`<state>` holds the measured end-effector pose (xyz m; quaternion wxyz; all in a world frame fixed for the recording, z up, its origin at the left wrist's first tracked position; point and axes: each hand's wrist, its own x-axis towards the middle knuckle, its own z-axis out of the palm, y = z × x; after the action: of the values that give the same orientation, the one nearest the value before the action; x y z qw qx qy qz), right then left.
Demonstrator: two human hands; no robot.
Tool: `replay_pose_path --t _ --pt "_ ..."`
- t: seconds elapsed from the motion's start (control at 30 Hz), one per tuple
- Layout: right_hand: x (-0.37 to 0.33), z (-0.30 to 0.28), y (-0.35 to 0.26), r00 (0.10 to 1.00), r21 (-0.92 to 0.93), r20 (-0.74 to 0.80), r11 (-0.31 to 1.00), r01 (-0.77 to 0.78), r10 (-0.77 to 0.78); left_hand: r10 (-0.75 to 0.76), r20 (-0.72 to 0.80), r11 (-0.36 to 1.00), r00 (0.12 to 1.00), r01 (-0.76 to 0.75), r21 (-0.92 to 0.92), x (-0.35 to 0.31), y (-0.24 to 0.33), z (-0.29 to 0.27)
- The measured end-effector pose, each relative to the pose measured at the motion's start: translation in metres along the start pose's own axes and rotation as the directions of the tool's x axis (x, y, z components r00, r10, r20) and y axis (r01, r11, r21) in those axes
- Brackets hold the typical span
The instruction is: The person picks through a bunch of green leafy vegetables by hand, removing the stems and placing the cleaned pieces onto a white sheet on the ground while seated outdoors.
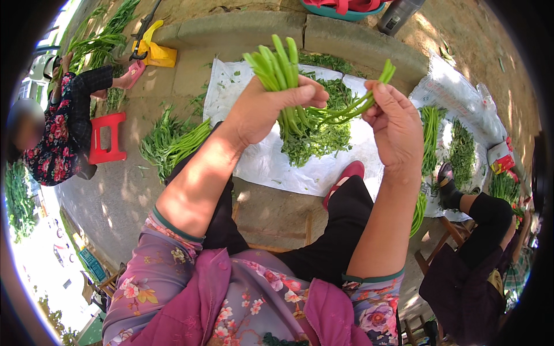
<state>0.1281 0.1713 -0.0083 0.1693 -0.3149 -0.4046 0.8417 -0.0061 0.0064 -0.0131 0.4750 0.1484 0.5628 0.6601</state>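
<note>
Closed round a thick bunch of leafy green vegetable stems [278, 66], my left hand [254, 112] holds it upright, cut ends up and leaves hanging below. To its right, my right hand [397, 127] pinches a few thinner green stems [388, 72] between thumb and fingers. Their lower ends slant down-left toward the bunch; whether the two touch, I cannot tell. Beneath both hands lies a white plastic sheet [259, 164] bearing a heap of loose green leaves [323, 138].
Another pile of stems [173, 138] lies left of the sheet, near a red plastic stool [108, 138] and a seated person [55, 132]. At right, bundled greens [430, 138] lie on sheeting beside another person's leg [485, 213]. A concrete curb [248, 32] runs behind.
</note>
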Motion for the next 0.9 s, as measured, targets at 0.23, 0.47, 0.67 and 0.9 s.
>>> replay_pose_path --t 0.23,0.47,0.67,0.9 --pt "-0.002 -0.013 -0.014 0.995 -0.304 -0.056 0.951 0.058 -0.079 -0.033 -0.073 0.991 0.997 0.023 -0.134 0.003 0.015 -0.023" --pt "-0.005 0.005 -0.001 0.991 -0.537 0.126 0.843 0.031 0.044 -0.026 -0.034 0.999 0.999 0.028 0.044 0.003 0.002 -0.008" --pt "-0.004 0.019 0.013 0.98 -0.522 0.181 0.853 0.024 0.084 -0.099 0.039 0.991 0.994 0.095 0.097 -0.007 -0.006 0.011" --pt "-0.004 0.017 0.015 0.982 -0.558 0.176 0.829 0.047 0.062 -0.122 0.069 0.992 0.99 0.122 0.001 -0.005 -0.014 0.012"
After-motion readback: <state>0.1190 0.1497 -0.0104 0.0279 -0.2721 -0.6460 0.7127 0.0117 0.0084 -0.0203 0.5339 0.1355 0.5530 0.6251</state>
